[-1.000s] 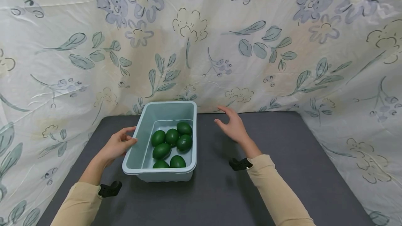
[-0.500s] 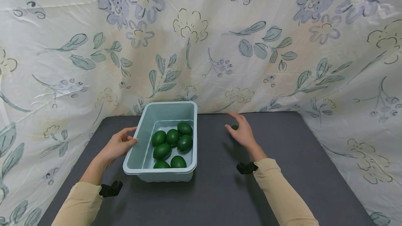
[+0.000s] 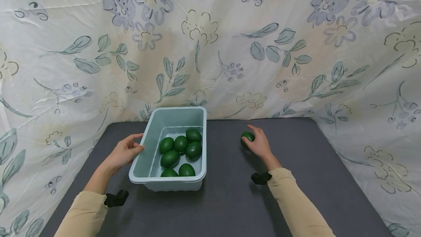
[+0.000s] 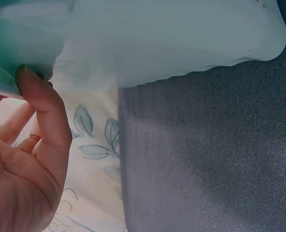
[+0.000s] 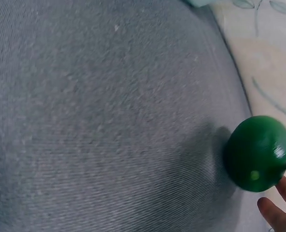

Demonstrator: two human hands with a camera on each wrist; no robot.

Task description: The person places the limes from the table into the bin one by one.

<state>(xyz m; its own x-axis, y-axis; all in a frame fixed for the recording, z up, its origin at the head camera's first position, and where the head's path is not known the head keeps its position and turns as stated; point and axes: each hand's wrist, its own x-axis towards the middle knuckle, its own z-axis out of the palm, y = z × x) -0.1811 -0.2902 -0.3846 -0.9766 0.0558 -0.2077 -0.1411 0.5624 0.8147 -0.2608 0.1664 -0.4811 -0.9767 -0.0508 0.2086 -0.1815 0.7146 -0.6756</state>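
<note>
A pale blue plastic tub (image 3: 171, 180) stands left of centre, with several glossy dark green limes (image 3: 169, 159) inside. My left hand (image 3: 122, 153) pinches the tub's left rim; in the left wrist view the thumb (image 4: 46, 104) bends up against its edge. One more lime (image 3: 247, 139) sits to the right of the tub. My right hand (image 3: 260, 145) is spread around that lime, thumb on the near side and fingers beyond it. Seen from the right wrist, the lime (image 5: 257, 153) shows a pale stem spot, with some fingertips (image 5: 269, 208) right at its edge and another standing apart.
Dark grey cloth (image 3: 227, 200) covers the table under everything. A hanging fabric (image 3: 210, 46) with flowers and leaves rises along the back edge and both sides. Each wrist wears a black band with a small camera.
My right hand has moved right and down toward the table, to the lime beside the tub, which has come into sight from behind the hand. My left hand stays at the rim.
</note>
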